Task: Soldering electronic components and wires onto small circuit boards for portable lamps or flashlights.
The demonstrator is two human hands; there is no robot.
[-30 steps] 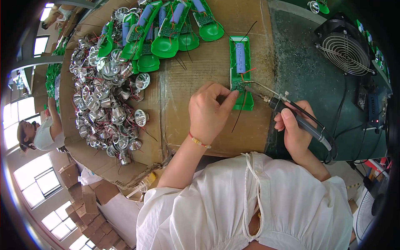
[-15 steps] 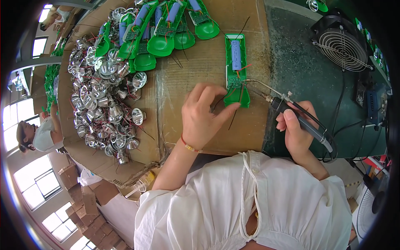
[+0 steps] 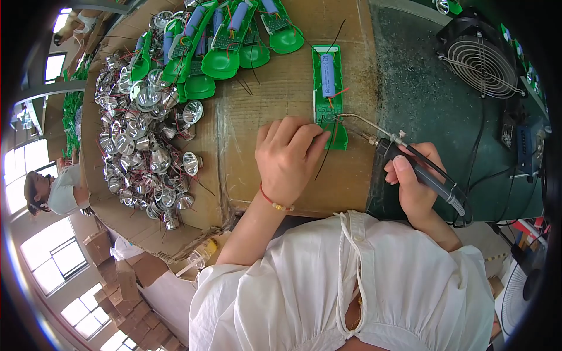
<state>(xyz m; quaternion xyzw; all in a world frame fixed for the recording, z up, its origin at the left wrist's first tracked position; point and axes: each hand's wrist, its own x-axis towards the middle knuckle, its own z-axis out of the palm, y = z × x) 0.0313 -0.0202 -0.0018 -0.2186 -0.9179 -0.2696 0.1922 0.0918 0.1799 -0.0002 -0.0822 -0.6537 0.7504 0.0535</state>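
A green plastic flashlight half-shell (image 3: 335, 140) lies upright on the cardboard, holding a blue cylindrical battery (image 3: 328, 76) and a small circuit board (image 3: 328, 113). Thin red and black wires run from the board. My left hand (image 3: 288, 153) is beside the shell's lower end, thumb and fingertips pinched together. A dark wire passes close by the fingertips; what they grip is hidden. In my right hand (image 3: 417, 175) is a soldering iron (image 3: 410, 165) with a thin metal feed tube (image 3: 374, 124). The tips of iron and tube reach the board's lower right part.
Shiny reflector cups (image 3: 140, 134) with wires fill a carton on the left. Several similar green shells (image 3: 222, 63) with batteries are piled at the back. A fan with a wire guard (image 3: 481, 67) stands on the dark green mat (image 3: 421, 82) at right. Another person (image 3: 64, 187) is at far left.
My left hand's thumb and fingers have closed from apart to a pinch beside the shell. The iron has shifted slightly left, its tip staying at the board.
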